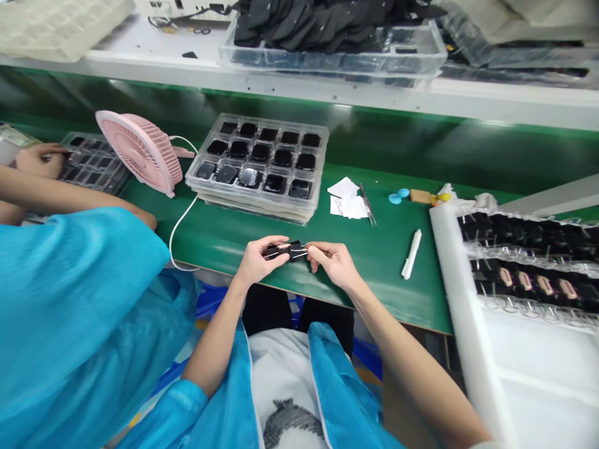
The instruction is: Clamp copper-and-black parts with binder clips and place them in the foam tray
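Note:
At the green table's front edge, my left hand (260, 260) is closed round a small dark part, mostly hidden by the fingers, that has black binder clips on it. One black binder clip (296, 251) shows between my hands, its wire handles pointing right. My right hand (333, 262) pinches those wire handles between thumb and fingers. Beyond my hands stands a stack of clear trays (255, 202), its top compartments filled with black, rounded square pieces (261, 152).
A pink fan (140, 153) with a white cable stands left, near a co-worker's hand (42, 161). Paper scraps (349, 199), tweezers (368, 204) and a white pen-like stick (412, 254) lie right. A white foam box (472, 324) holds rows of clipped parts. A shelf (154, 72) runs behind.

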`<action>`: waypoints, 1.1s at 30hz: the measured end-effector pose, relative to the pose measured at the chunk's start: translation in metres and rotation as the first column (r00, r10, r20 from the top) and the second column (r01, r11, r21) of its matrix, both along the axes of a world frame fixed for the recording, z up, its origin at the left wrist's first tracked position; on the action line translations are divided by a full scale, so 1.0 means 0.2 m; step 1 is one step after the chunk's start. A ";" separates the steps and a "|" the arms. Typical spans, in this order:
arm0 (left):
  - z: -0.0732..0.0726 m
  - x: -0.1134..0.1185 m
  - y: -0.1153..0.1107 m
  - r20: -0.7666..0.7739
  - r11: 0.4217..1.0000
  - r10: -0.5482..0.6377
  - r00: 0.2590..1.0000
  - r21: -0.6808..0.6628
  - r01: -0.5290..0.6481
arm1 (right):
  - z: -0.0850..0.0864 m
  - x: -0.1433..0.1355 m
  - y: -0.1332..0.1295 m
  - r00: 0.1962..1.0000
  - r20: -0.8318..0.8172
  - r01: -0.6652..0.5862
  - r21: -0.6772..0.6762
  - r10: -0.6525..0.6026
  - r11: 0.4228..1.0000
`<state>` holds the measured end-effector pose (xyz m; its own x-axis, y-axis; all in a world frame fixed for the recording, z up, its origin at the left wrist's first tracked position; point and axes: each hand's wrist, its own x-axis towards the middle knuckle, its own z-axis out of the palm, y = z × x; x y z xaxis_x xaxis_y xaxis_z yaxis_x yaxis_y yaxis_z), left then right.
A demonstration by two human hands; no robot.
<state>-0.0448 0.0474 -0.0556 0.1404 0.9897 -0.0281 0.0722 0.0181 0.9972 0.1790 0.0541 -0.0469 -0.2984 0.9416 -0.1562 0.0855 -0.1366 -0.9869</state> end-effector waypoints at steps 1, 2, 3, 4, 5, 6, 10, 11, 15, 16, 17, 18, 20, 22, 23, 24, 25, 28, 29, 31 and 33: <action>0.00 0.00 0.00 -0.001 1.000 -0.001 1.000 -0.002 0.001 | 0.00 0.00 0.00 1.000 -0.003 -0.002 0.000 0.002 1.000; 0.00 0.00 0.00 -0.002 1.000 -0.001 1.000 -0.002 0.001 | 0.00 0.00 0.00 1.000 -0.004 -0.004 -0.001 0.004 1.000; 0.00 0.00 0.00 -0.003 1.000 0.000 1.000 0.000 0.000 | 0.00 0.00 0.00 1.000 -0.004 -0.005 -0.002 0.005 1.000; 0.00 0.00 0.00 -0.003 1.000 0.000 1.000 0.001 0.000 | 0.00 0.00 0.00 1.000 -0.002 -0.006 -0.001 0.006 1.000; 0.01 0.00 0.00 -0.003 1.000 -0.001 1.000 0.002 0.001 | 0.00 0.00 0.00 1.000 0.001 -0.007 0.001 0.007 1.000; 0.01 0.00 0.00 -0.003 1.000 -0.001 1.000 0.002 0.001 | 0.00 0.00 0.00 1.000 0.004 -0.010 0.003 0.010 1.000; 0.02 0.00 0.00 0.006 1.000 -0.009 1.000 -0.006 0.009 | 0.00 0.01 0.00 1.000 0.006 -0.023 0.009 0.023 1.000; 0.02 0.00 0.00 0.010 1.000 -0.011 1.000 -0.009 0.011 | 0.00 0.01 0.00 1.000 0.005 -0.028 0.010 0.028 1.000; 0.02 0.00 0.01 0.026 1.000 -0.015 1.000 -0.019 0.015 | 0.00 0.01 0.00 0.999 -0.002 -0.044 0.001 0.044 0.999; 0.02 0.00 0.01 0.031 1.000 -0.015 0.999 -0.021 0.015 | 0.01 0.01 0.01 0.999 -0.012 -0.040 -0.013 0.040 0.999; 0.02 0.00 0.01 0.037 1.000 -0.016 0.999 -0.024 0.017 | 0.01 0.01 0.01 0.999 -0.027 -0.036 -0.032 0.035 0.999; 0.02 0.00 0.01 0.042 1.000 -0.017 0.999 -0.026 0.018 | 0.01 0.01 0.02 0.999 -0.047 -0.031 -0.055 0.028 0.998; 0.03 0.00 0.00 0.048 0.999 -0.027 0.998 -0.029 0.029 | 0.02 0.00 0.03 0.995 -0.094 -0.024 -0.093 0.016 0.995; 0.03 0.00 0.00 0.046 0.998 -0.045 0.998 -0.037 0.047 | 0.03 -0.02 0.04 0.991 -0.130 -0.053 -0.105 0.039 0.993; 0.04 0.00 0.00 0.051 0.998 -0.050 0.997 -0.046 0.053 | 0.04 -0.03 0.05 0.988 -0.137 -0.083 -0.102 0.069 0.991; 0.04 0.00 0.00 0.064 0.997 -0.052 0.997 -0.057 0.055 | 0.04 -0.04 0.06 0.985 -0.134 -0.123 -0.097 0.109 0.988; 0.04 0.00 0.01 0.084 0.996 -0.048 0.995 -0.065 0.053 | 0.05 -0.06 0.06 0.980 -0.124 -0.165 -0.093 0.153 0.982; 0.04 -0.01 0.02 0.143 0.997 -0.034 0.989 -0.065 0.043 | 0.06 -0.11 0.07 0.973 -0.094 -0.221 -0.100 0.211 0.970; 0.04 -0.01 0.02 0.148 0.997 -0.037 0.988 -0.055 0.045 | 0.07 -0.12 0.06 0.975 -0.087 -0.211 -0.107 0.202 0.972; 0.03 -0.02 0.03 0.142 0.999 -0.044 0.989 -0.022 0.047 | 0.09 -0.13 0.04 0.985 -0.083 -0.162 -0.135 0.152 0.978; 0.03 -0.03 0.03 0.145 0.999 -0.032 0.989 0.025 0.028 | 0.12 -0.11 0.00 0.991 -0.112 -0.085 -0.172 0.067 0.981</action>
